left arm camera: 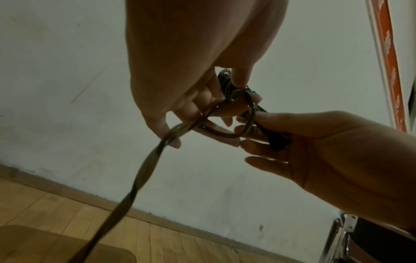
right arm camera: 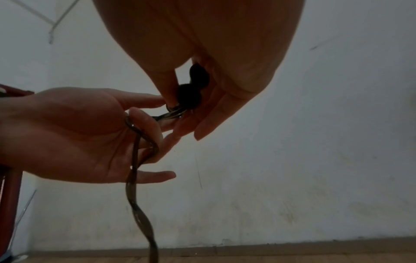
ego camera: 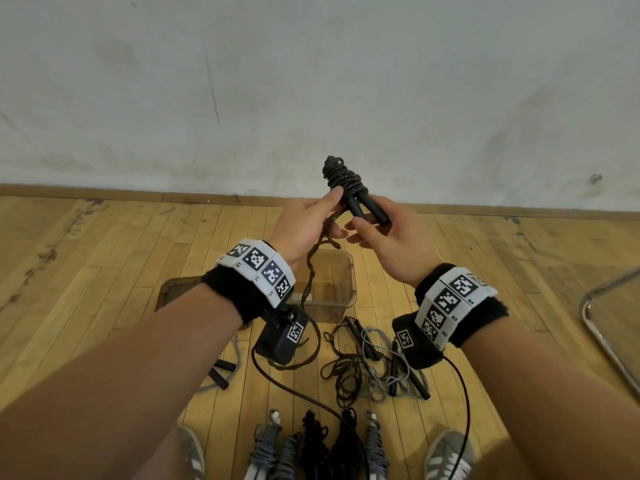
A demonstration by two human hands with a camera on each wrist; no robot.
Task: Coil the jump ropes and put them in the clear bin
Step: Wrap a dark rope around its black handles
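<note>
A dark brown jump rope with two black cylindrical handles (ego camera: 348, 188) is held up at the centre of the head view, in front of the white wall. Its cord is wound in tight turns around the upper ends of the two handles, which lie side by side. The right hand (ego camera: 391, 245) holds the lower ends of the handles, thumb and fingers curled around them. The left hand (ego camera: 306, 230) pinches the loose doubled cord just beside the handles; from there the cord hangs down in a twisted strand past the wrist towards the floor.

Below the hands, at the middle of the frame, a clear rectangular plastic bin (ego camera: 341, 292) stands on the pale wooden plank floor (ego camera: 104, 258). Just beneath the bin lies a tangled heap of loose dark and grey jump ropes (ego camera: 367, 365). Along the bottom edge of the frame, between two grey sneakers (ego camera: 446, 455), a row of already wound grey and black rope bundles (ego camera: 318, 441) lies side by side. A curved chrome metal tube (ego camera: 602, 327) shows at the right edge.
</note>
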